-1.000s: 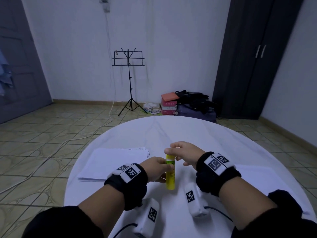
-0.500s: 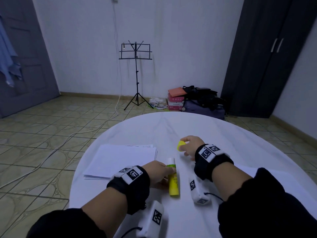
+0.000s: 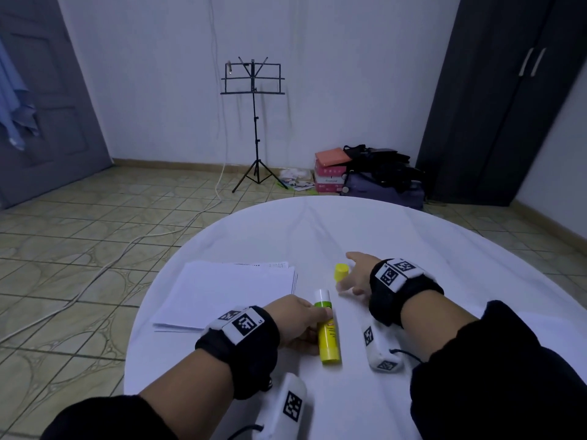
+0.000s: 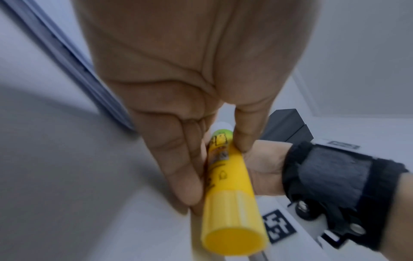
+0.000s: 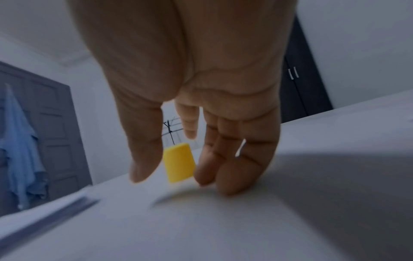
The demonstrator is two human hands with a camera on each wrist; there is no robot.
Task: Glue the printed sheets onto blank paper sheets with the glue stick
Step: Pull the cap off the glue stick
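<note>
Table: round table under a white cloth [image 3: 317,230], carrying everything in play.
Paper stack: pile of white sheets [image 3: 232,290] with a strip of print showing at its far edge, lying toward the table's left edge – untouched, nothing glued yet by the look of it.
Left hand: left hand [image 3: 298,322] near the table's front edge, fingers and thumb closed round the barrel of the glue stick; in the left wrist view the fingers [image 4: 183,169] lie along one side and the thumb presses the other.
Right hand: right hand [image 3: 355,274] just right of centre, fingers loose and spread, gripping nothing; the right wrist view shows its fingertips [image 5: 223,176] down by the cloth, beside the cap and apart from it.
Glue stick: yellow plastic glue stick with a green collar [image 3: 327,331], tilted, base toward the person, its white glue tip bare.
Cap: small yellow plastic cap [image 3: 341,272] standing upright on the cloth, between the paper stack and the right hand.
Just changed: half a second ago the right hand pinched the cap above the table; now the cap stands alone and the fingers have let go.
Versus a second ago: the cap was on the stick, both hands working it – now they are separate.
Meaning: the uncapping looks finished, so the next need is probably a sheet to spread glue on.
</note>
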